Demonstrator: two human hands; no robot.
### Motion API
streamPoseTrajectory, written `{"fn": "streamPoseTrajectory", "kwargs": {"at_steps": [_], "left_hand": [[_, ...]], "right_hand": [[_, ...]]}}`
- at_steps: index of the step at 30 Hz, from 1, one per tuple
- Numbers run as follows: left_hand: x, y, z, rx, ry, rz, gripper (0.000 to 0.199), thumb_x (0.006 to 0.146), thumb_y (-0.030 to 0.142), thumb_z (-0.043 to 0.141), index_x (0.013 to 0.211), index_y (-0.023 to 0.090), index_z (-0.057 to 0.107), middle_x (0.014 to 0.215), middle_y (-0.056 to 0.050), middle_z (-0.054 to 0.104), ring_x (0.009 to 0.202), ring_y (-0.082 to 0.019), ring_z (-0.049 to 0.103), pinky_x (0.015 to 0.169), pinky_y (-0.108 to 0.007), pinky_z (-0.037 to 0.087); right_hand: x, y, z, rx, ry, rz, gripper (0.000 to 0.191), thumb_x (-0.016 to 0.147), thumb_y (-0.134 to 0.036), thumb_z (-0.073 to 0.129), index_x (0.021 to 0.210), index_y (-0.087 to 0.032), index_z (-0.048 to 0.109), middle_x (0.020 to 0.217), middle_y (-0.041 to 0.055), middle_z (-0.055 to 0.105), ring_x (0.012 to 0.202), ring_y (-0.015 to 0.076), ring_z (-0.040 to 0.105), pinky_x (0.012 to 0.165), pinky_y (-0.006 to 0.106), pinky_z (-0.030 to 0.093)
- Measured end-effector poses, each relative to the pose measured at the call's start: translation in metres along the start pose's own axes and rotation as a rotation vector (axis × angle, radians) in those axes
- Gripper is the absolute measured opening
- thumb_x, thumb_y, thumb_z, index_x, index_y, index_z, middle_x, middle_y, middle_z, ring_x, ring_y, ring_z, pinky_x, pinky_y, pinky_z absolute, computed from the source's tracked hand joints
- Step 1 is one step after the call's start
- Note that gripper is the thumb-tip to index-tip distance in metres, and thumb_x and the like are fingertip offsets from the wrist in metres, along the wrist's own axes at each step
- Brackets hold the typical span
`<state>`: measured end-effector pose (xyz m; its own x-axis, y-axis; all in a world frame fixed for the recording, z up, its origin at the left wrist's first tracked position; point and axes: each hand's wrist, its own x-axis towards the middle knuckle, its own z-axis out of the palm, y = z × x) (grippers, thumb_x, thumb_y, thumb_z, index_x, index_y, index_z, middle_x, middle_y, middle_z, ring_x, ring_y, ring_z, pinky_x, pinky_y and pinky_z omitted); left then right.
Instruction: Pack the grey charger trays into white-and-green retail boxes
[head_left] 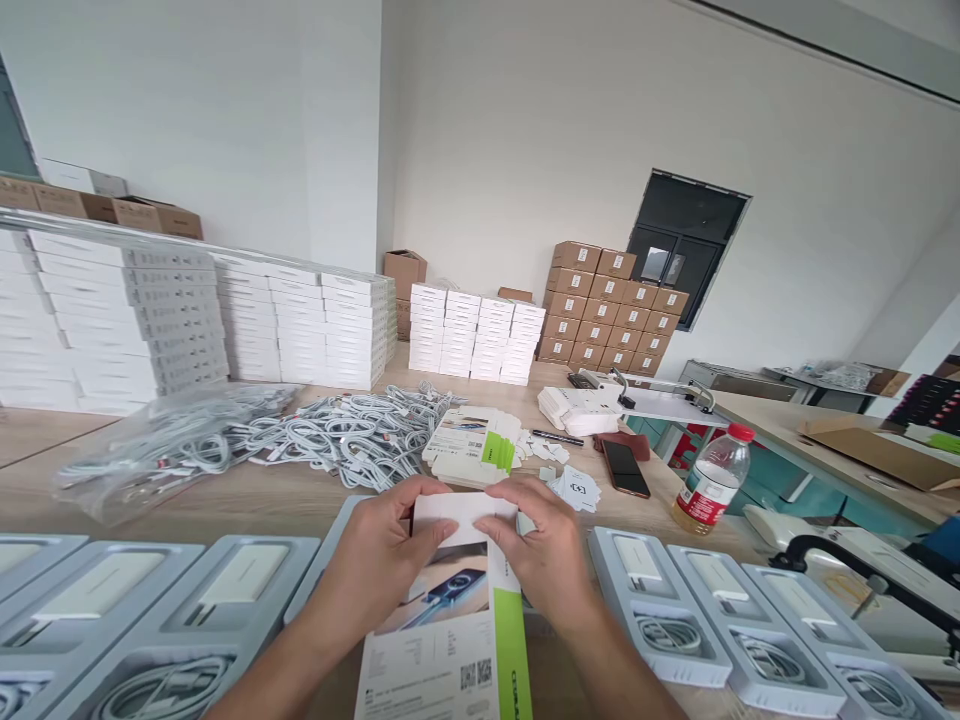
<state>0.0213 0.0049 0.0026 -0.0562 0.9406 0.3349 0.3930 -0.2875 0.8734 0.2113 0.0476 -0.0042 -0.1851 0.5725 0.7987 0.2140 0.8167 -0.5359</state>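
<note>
A printed cardboard box (427,655) with a green side strip and a phone picture lies in front of me, its white end flap (463,512) facing away. My left hand (386,545) grips the flap's left side, its thumb pressed on the white card. On the right side, my right hand (546,550) pinches the same end with thumb and fingers. Beyond the hands is a pile of flat printed cartons (466,445). Grey trays, each with a white power bank and a coiled cable, flank me: one is the left tray (259,535), another the right tray (694,665).
Bundled white cables (352,435) cover the table's middle left, some in a plastic bag (172,440). To the right are loose cards (577,490), a phone (625,468) and a drink bottle (709,485). White box stacks (296,320) and brown cartons (600,310) stand behind.
</note>
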Motion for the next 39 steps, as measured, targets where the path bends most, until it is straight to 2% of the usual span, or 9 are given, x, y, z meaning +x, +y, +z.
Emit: {"fn": "streamPoseTrajectory", "kwargs": {"at_steps": [12,15,18,20,22,28,33,37,39], "left_hand": [[-0.002,0.001,0.004,-0.029,0.027,-0.001,0.023,0.081,0.037,0.066,0.097,0.021,0.067,0.071,0.001,0.067,0.062,-0.016,0.057,0.056,-0.024,0.047],[-0.003,0.002,0.005,-0.016,0.033,-0.025,0.024,0.080,0.036,0.067,0.097,0.020,0.067,0.073,0.000,0.067,0.063,-0.017,0.058,0.056,-0.025,0.047],[-0.002,0.003,0.006,-0.083,-0.006,-0.060,0.025,0.079,0.034,0.068,0.099,0.020,0.065,0.077,-0.001,0.067,0.068,-0.019,0.061,0.059,-0.026,0.048],[0.000,0.002,0.007,-0.151,-0.049,-0.099,0.027,0.078,0.032,0.068,0.102,0.021,0.061,0.076,0.000,0.066,0.068,-0.018,0.061,0.059,-0.026,0.047],[0.002,0.002,0.006,-0.207,-0.089,-0.142,0.030,0.077,0.031,0.070,0.103,0.022,0.058,0.076,0.002,0.065,0.065,-0.017,0.059,0.058,-0.025,0.046],[0.006,0.002,-0.002,-0.262,-0.182,-0.232,0.025,0.072,0.035,0.074,0.080,0.018,0.058,0.065,0.003,0.061,0.056,-0.013,0.054,0.052,-0.021,0.037],[0.007,-0.002,-0.003,-0.239,-0.150,-0.236,0.029,0.071,0.039,0.075,0.070,0.018,0.055,0.059,0.005,0.057,0.052,-0.011,0.050,0.050,-0.021,0.034],[0.010,-0.004,-0.003,-0.304,-0.138,-0.271,0.032,0.070,0.042,0.077,0.068,0.017,0.057,0.059,0.005,0.059,0.052,-0.012,0.053,0.051,-0.021,0.036],[0.011,-0.002,-0.003,-0.424,-0.147,-0.327,0.030,0.070,0.041,0.079,0.075,0.017,0.062,0.064,0.002,0.065,0.056,-0.015,0.058,0.054,-0.023,0.041]], "right_hand": [[0.001,-0.001,-0.003,-0.003,-0.033,0.029,0.020,0.078,-0.015,0.073,0.094,-0.027,0.073,0.091,0.0016,0.072,0.082,0.0177,0.068,0.075,0.030,0.056],[0.001,0.002,-0.002,0.068,-0.036,0.190,0.021,0.073,-0.018,0.076,0.092,-0.025,0.072,0.091,0.0016,0.071,0.083,0.0183,0.066,0.075,0.031,0.053],[0.003,0.006,-0.001,0.334,-0.072,0.502,0.038,0.064,-0.025,0.083,0.098,-0.023,0.066,0.086,0.0007,0.069,0.073,0.0170,0.062,0.064,0.029,0.050],[0.005,0.008,-0.002,0.514,-0.131,0.664,0.042,0.057,-0.029,0.086,0.091,-0.020,0.063,0.075,-0.0022,0.066,0.063,0.0140,0.058,0.057,0.026,0.046],[0.006,0.009,-0.002,0.604,-0.183,0.738,0.039,0.054,-0.032,0.088,0.080,-0.019,0.061,0.067,-0.0042,0.064,0.058,0.0118,0.054,0.055,0.024,0.042],[0.006,0.008,-0.001,0.634,-0.186,0.795,0.037,0.054,-0.038,0.087,0.069,-0.018,0.061,0.061,-0.0049,0.062,0.053,0.0103,0.050,0.052,0.023,0.037],[0.003,0.013,0.000,0.628,-0.190,0.763,0.035,0.061,-0.045,0.084,0.068,-0.016,0.065,0.060,-0.0037,0.062,0.052,0.0101,0.049,0.051,0.023,0.035],[0.001,0.021,0.003,0.700,-0.171,0.788,0.036,0.070,-0.051,0.077,0.074,-0.016,0.069,0.063,-0.0004,0.067,0.056,0.0128,0.055,0.055,0.025,0.041],[0.001,0.024,0.005,0.770,-0.146,0.815,0.036,0.071,-0.052,0.077,0.077,-0.016,0.070,0.065,0.0010,0.069,0.058,0.0147,0.059,0.058,0.026,0.045]]}}
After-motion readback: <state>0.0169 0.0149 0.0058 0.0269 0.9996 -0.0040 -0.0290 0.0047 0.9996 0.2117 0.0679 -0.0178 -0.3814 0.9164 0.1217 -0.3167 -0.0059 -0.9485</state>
